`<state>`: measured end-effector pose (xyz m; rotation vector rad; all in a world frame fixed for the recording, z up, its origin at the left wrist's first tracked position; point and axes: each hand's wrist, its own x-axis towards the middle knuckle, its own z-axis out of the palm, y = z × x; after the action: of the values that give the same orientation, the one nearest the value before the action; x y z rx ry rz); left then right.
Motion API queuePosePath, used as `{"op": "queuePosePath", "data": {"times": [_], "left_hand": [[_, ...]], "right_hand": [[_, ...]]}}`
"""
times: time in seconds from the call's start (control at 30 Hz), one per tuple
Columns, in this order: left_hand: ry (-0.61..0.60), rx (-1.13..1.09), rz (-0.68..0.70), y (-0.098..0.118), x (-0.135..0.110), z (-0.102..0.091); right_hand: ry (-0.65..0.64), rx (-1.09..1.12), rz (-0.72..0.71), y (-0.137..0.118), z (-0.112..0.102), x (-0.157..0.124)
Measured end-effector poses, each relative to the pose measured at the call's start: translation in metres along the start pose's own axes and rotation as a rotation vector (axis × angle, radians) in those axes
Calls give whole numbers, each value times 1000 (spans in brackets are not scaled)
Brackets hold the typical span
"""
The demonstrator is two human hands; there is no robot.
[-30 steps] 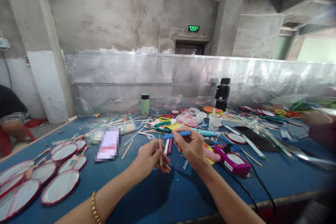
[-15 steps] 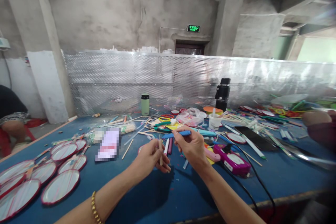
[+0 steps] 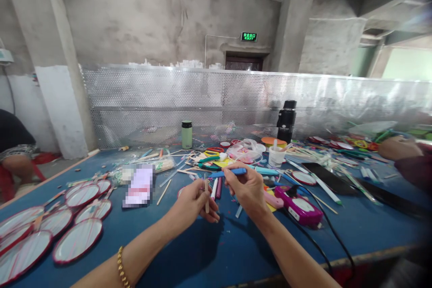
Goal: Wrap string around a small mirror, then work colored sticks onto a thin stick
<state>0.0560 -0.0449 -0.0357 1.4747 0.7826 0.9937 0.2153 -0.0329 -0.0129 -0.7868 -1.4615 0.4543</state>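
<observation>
My left hand [image 3: 193,201] is closed round a thin pale wooden stick [image 3: 206,195] that stands upright between its fingers. My right hand [image 3: 245,186] pinches a blue marker-like tool [image 3: 228,172], held level just above the stick's top end. Both hands hover over the blue table [image 3: 209,252] near its middle. A gold bracelet [image 3: 123,268] circles my left wrist. Loose pens [image 3: 216,187] lie on the table just behind my left hand.
Several oval red-rimmed fans [image 3: 77,240] lie at the left. A purple glue gun [image 3: 299,207] with a black cord sits right of my hands, a white cup [image 3: 276,155], black flask [image 3: 286,119] and green bottle [image 3: 186,134] farther back. Another person's hand [image 3: 398,147] is at the right; someone sits at the far left.
My hands have stayed in place. The other person's hand at the right has lifted slightly and a transparent sheet near it has moved off the table.
</observation>
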Motion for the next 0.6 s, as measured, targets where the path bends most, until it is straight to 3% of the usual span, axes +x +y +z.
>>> {"op": "queuePosePath", "data": {"times": [0.2, 0.4, 0.6], "left_hand": [[8, 13, -2, 0, 0, 0], [4, -4, -6, -1, 0, 0], [4, -8, -7, -2, 1, 0]], "right_hand": [[-40, -7, -6, -3, 0, 0], [11, -11, -1, -1, 0, 1], [-67, -23, -28, -3, 0, -1]]}}
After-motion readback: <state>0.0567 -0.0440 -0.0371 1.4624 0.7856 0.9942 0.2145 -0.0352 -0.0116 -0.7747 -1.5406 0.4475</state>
